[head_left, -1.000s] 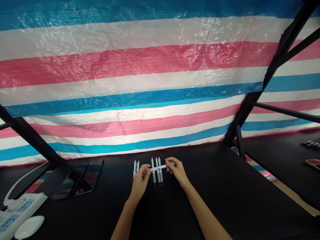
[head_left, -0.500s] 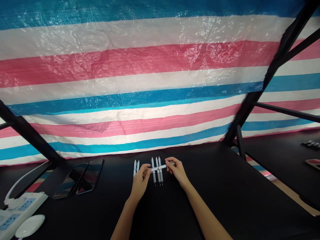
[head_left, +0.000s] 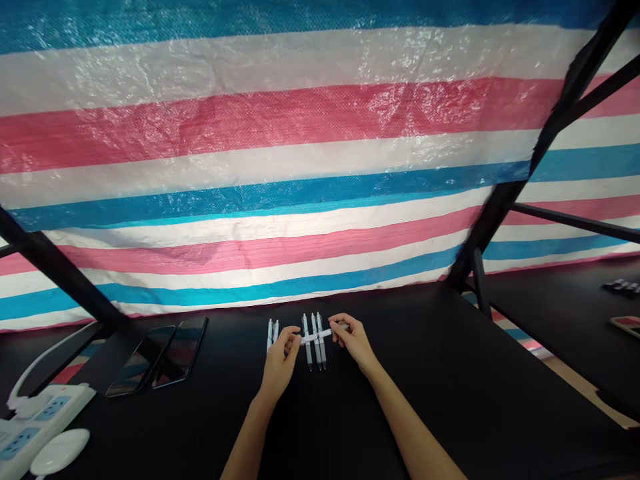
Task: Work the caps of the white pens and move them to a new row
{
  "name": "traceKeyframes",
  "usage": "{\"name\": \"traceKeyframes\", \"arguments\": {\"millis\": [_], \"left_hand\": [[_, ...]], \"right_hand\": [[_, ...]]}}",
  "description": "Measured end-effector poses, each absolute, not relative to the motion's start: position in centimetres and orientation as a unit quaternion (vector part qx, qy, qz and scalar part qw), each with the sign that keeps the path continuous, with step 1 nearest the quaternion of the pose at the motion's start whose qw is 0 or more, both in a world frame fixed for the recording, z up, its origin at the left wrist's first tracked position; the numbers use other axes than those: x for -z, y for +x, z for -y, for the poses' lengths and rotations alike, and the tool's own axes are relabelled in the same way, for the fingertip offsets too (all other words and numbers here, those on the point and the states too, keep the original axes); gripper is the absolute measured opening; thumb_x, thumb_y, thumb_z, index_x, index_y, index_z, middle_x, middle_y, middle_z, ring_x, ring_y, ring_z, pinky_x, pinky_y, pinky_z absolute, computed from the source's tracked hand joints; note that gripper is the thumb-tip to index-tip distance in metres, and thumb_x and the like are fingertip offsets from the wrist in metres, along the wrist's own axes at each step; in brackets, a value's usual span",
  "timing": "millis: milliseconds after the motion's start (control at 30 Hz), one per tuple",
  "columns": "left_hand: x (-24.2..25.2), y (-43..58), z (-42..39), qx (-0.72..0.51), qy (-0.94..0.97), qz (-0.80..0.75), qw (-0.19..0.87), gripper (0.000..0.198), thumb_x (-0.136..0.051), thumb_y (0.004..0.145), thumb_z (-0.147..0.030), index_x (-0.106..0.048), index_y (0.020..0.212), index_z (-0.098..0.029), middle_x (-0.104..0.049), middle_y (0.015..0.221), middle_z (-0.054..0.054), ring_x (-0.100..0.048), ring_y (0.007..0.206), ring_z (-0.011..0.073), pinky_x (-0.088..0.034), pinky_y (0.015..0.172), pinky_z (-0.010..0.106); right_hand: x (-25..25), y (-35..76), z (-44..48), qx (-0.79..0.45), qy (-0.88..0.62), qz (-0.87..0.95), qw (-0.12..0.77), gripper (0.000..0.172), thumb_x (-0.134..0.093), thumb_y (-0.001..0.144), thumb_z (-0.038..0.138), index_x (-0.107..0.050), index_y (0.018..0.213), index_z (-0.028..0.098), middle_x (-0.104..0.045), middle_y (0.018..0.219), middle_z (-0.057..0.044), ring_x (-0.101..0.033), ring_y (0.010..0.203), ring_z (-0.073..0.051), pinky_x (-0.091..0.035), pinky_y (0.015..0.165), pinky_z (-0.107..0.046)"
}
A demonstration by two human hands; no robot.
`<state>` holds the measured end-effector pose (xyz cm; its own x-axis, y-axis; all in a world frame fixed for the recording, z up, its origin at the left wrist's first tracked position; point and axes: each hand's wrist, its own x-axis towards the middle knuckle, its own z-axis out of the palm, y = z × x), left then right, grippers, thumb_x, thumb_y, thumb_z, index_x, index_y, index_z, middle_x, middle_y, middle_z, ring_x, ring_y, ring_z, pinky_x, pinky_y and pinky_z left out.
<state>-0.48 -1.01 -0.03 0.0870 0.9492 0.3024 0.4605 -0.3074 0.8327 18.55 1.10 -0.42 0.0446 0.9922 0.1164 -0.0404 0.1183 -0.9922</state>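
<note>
My left hand (head_left: 279, 358) and my right hand (head_left: 354, 341) pinch the two ends of a white retractable pen (head_left: 320, 335), which lies crosswise just above the black tabletop. It passes over three parallel white pens (head_left: 316, 341) lying lengthwise with dark tips toward me. Left of those, two more white pens (head_left: 273, 333) lie side by side, their lower parts hidden behind my left hand.
Two smartphones (head_left: 156, 360) lie left of the pens. Further left sit a white power strip (head_left: 50, 410) and a white mouse (head_left: 60, 451). A striped tarpaulin (head_left: 250, 193) hangs behind the black table (head_left: 425, 373), with dark frame bars on both sides.
The view has shifted slightly, with the tarpaulin stripes a little higher. My hands and the crosswise pen have barely moved.
</note>
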Motion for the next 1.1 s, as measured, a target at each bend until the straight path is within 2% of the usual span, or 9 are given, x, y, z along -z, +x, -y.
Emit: {"name": "traceKeyframes", "arguments": {"millis": [300, 467, 667, 933, 1100], "left_hand": [[0.53, -0.42, 0.71, -0.449, 0.685, -0.509, 0.265, 0.024, -0.050, 0.081, -0.036, -0.058, 0.098, -0.021, -0.065, 0.085, 0.003, -0.057, 0.062, 0.0120, -0.047, 0.060, 0.025], [0.46, -0.41, 0.76, -0.452, 0.683, -0.510, 0.263, 0.026, -0.049, 0.081, -0.038, -0.058, 0.098, -0.020, -0.065, 0.085, 0.004, -0.056, 0.062, 0.0126, -0.047, 0.060, 0.026], [0.30, -0.36, 0.94, -0.396, 0.708, -0.509, 0.289, 0.025, -0.043, 0.085, -0.039, -0.057, 0.096, -0.023, -0.063, 0.074, 0.001, -0.057, 0.062, 0.0140, -0.044, 0.057, 0.024], [0.07, -0.27, 1.05, -0.385, 0.721, -0.522, 0.245, 0.021, -0.047, 0.083, -0.034, -0.058, 0.097, -0.023, -0.064, 0.092, 0.002, -0.057, 0.066, 0.0139, -0.046, 0.064, 0.026], [0.04, -0.27, 1.07, -0.406, 0.715, -0.518, 0.239, 0.024, -0.047, 0.083, -0.037, -0.057, 0.099, -0.022, -0.064, 0.087, 0.003, -0.055, 0.063, 0.0131, -0.046, 0.062, 0.026]], "right_hand": [[0.46, 18.57, -1.15, -0.459, -0.473, 0.511, 0.552, 0.031, -0.061, 0.070, 0.045, -0.062, 0.080, 0.015, -0.053, 0.047, 0.003, -0.039, 0.035, -0.007, -0.029, 0.037, -0.020], [0.38, 18.47, -1.12, -0.463, -0.471, 0.508, 0.553, 0.030, -0.061, 0.070, 0.043, -0.061, 0.080, 0.015, -0.053, 0.046, 0.003, -0.038, 0.035, -0.007, -0.028, 0.037, -0.020], [0.24, 18.44, -1.01, -0.466, -0.474, 0.509, 0.546, 0.031, -0.062, 0.069, 0.044, -0.061, 0.080, 0.015, -0.054, 0.046, 0.003, -0.039, 0.036, -0.008, -0.029, 0.037, -0.020], [0.33, 18.58, -1.07, -0.483, -0.494, 0.503, 0.519, 0.031, -0.060, 0.070, 0.046, -0.060, 0.077, 0.015, -0.047, 0.037, 0.006, -0.033, 0.031, -0.007, -0.024, 0.034, -0.019], [0.45, 18.57, -1.11, -0.482, -0.479, 0.506, 0.531, 0.032, -0.061, 0.071, 0.046, -0.061, 0.079, 0.015, -0.050, 0.040, 0.005, -0.035, 0.032, -0.007, -0.026, 0.036, -0.020]]}}
